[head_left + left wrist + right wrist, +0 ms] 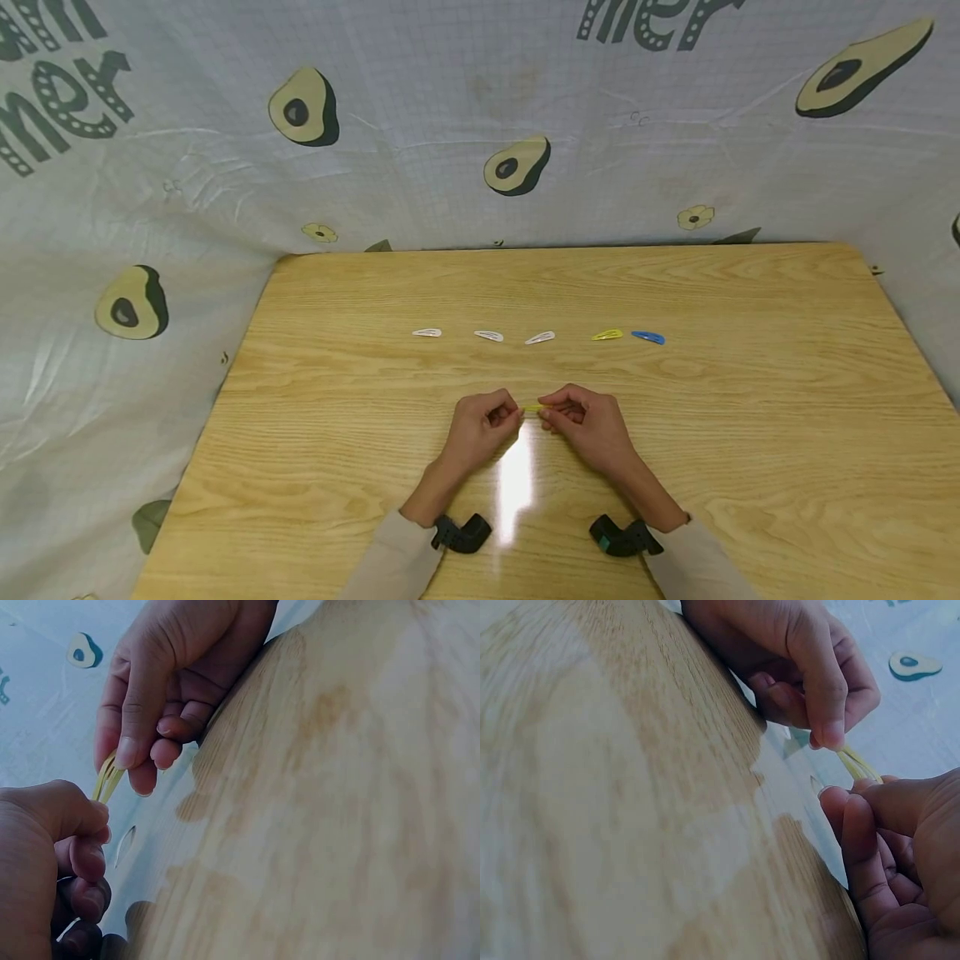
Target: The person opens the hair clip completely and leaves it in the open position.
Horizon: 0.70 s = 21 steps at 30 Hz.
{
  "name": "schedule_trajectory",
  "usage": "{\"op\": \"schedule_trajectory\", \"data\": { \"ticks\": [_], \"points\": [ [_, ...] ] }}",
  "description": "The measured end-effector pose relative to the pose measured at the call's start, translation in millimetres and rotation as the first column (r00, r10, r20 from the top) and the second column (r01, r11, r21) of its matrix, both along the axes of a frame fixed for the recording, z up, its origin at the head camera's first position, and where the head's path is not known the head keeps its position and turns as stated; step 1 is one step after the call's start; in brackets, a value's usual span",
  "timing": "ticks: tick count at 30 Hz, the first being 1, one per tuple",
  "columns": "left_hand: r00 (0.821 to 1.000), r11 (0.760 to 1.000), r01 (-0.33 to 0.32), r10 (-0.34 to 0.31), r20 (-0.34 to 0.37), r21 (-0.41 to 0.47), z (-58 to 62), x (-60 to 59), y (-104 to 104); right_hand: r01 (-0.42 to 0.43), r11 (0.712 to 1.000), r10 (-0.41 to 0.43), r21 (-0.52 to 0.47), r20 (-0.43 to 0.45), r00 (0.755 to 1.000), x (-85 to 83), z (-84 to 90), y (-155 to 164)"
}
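Observation:
Between my two hands is a yellow snap hair clip [532, 408], pinched at both ends above the table. My left hand [483, 425] grips one end between thumb and forefinger. The other end is pinched by my right hand [588, 421], its remaining fingers curled underneath. In the left wrist view the clip [109, 778] shows its slotted middle between the two sets of fingertips. The right wrist view shows the clip's [855, 765] thin yellow arms spread slightly apart.
Beyond my hands, a row of hair clips lies on the wooden table [300, 400]: a white clip [427, 332], a second white clip [489, 336], a third white clip [540, 337], a yellow clip [607, 335] and a blue clip [648, 337]. An avocado-print sheet [420, 100] hangs behind.

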<state>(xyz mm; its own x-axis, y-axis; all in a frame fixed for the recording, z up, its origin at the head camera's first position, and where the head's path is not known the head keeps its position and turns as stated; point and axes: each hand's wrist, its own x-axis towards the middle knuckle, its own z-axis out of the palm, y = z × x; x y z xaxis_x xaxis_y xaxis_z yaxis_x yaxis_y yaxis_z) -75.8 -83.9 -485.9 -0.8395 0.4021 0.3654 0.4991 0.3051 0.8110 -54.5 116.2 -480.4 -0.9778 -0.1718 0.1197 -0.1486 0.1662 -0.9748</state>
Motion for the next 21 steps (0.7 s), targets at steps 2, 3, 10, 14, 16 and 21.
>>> {"op": "schedule_trajectory", "data": {
  "ticks": [2,3,10,14,16,21],
  "points": [
    [1.000,1.000,0.002,-0.002,-0.002,0.001,0.1,-0.3,-0.1,0.001,1.000,-0.001,0.005,-0.001,1.000,-0.3,0.0,-0.1],
    [1.000,1.000,0.003,-0.003,-0.003,0.003,0.2,-0.4,-0.1,0.001,1.000,-0.001,0.007,-0.003,1.000,-0.4,-0.4,-0.2],
    [1.000,1.000,0.013,-0.012,-0.021,0.019,-0.6,0.2,0.3,0.006,1.000,-0.006,0.031,0.000,1.000,0.8,-1.5,-0.2],
    [1.000,1.000,0.013,-0.012,-0.027,0.026,-2.2,0.0,0.3,0.012,0.999,-0.012,0.031,0.005,1.000,1.7,-1.4,-0.4],
    [1.000,1.000,0.011,-0.010,-0.021,0.022,-2.3,0.0,0.4,0.013,1.000,-0.013,0.027,0.006,1.000,1.7,-1.1,-0.5],
    [1.000,1.000,-0.001,0.001,-0.010,0.009,-2.0,-0.8,0.6,0.011,1.000,-0.011,0.022,0.007,1.000,0.7,1.4,-1.0]
  ]
}}
